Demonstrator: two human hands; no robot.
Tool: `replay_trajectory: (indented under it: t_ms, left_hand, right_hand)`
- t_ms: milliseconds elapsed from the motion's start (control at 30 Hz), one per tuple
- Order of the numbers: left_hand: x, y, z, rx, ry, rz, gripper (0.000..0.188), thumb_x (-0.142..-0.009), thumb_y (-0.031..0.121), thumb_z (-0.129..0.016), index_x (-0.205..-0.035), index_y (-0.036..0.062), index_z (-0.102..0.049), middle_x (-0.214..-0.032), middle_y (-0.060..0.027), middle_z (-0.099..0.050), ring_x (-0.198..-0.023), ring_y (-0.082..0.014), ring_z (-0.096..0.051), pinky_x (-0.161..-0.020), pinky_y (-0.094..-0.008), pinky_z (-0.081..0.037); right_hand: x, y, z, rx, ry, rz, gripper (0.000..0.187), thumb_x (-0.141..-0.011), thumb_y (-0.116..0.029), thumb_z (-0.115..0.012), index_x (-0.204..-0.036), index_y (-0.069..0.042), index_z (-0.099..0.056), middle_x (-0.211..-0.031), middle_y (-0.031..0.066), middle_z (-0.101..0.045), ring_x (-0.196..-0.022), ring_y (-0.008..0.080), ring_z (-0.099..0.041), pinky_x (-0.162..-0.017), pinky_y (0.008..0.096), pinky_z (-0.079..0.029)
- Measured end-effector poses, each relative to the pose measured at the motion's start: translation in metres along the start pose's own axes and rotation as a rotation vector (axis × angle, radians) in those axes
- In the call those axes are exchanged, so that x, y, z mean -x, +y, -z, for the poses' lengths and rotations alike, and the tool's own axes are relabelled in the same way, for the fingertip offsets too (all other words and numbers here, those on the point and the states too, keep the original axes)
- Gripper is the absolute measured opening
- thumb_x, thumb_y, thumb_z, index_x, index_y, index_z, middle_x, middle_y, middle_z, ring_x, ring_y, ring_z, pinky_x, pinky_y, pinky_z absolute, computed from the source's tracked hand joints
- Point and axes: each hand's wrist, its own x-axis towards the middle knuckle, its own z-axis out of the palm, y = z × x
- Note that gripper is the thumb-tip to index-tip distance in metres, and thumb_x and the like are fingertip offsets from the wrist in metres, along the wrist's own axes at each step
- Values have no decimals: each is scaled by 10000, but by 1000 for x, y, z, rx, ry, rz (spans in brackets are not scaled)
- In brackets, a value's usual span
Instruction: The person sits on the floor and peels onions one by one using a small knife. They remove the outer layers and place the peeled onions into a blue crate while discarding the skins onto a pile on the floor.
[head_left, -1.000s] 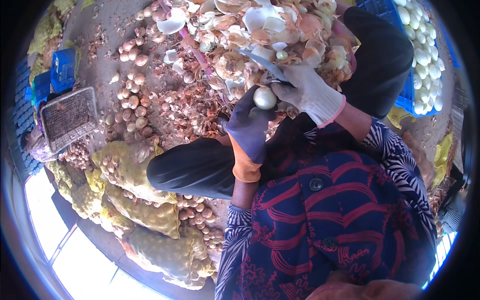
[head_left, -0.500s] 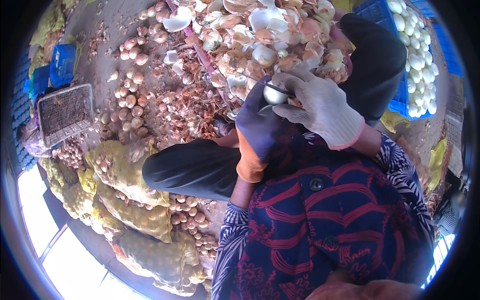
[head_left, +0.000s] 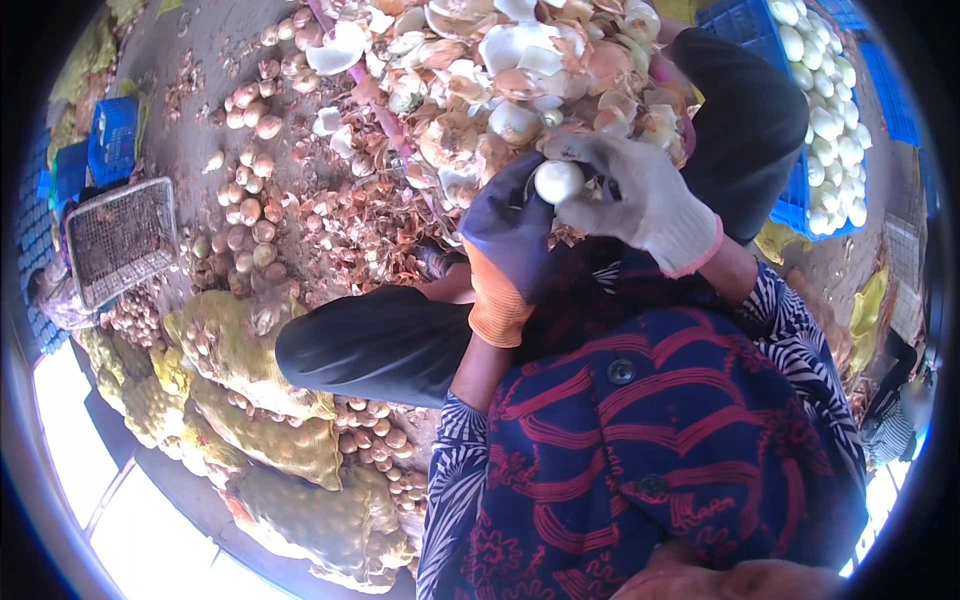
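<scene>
A peeled white onion [head_left: 559,182] sits between my two hands. My left hand [head_left: 508,222], in a dark purple-blue glove with an orange cuff, is closed around the onion's left and lower side. My right hand [head_left: 640,190], in a pale grey-white knitted glove, curls at the onion's right, thumb below and fingers above. A dark bit of the knife [head_left: 606,188] shows between its thumb and fingers; the blade is mostly hidden. Just beyond both hands lies a heap of onion skins [head_left: 520,85], with papery brown and thick white pieces.
A blue crate [head_left: 790,200] of peeled white onions stands at far right. Unpeeled onions [head_left: 245,210] and loose skins lie on the floor at left. Yellow net sacks [head_left: 310,510] fill the lower left. A grey mesh crate [head_left: 125,240] and blue crates [head_left: 112,138] stand farther left.
The knife blade, earlier lying across the onion, no longer shows there. The onion is more exposed and has shifted slightly right and up. My right hand's fingers have opened wider around it.
</scene>
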Motion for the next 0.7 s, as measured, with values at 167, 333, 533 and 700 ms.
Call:
replay_trajectory:
  t_ms: [167,333,533,700]
  left_hand:
    - [-8,14,-9,-106,7,-105,235,-946,74,-682,-1158,-16,-726,-925,-29,-738,-787,-79,-644,-693,-243,-518]
    - [-23,50,-12,-74,81,-193,274,-947,21,-697,-1219,-12,-703,-1016,-52,-729,-848,-103,-650,-783,-255,-538]
    - [-74,72,-34,-661,-122,-676,703,-839,59,-802,-1476,23,-505,-1411,-175,-573,-1242,-262,-586,-1007,-399,-496]
    - [-66,89,-38,-598,-149,-646,709,-881,157,-781,-1491,-16,-462,-1496,-187,-515,-1352,-319,-517,-1061,-466,-467]
  right_hand:
    - [17,7,5,-483,24,-25,595,-793,-190,-828,-1327,-42,-612,-1083,78,-690,-946,179,-673,-859,327,-552]
    - [43,12,60,-1184,142,-348,576,-824,-65,-759,-1358,-6,-553,-1009,48,-663,-737,82,-579,-633,247,-497]
    - [80,63,146,-887,632,-304,553,-884,-233,-684,-1383,-26,-569,-869,46,-698,-634,61,-522,-546,191,-419]
    - [134,172,229,-260,978,-562,464,-920,-306,-698,-1275,-10,-652,-834,20,-656,-711,87,-563,-584,257,-437]
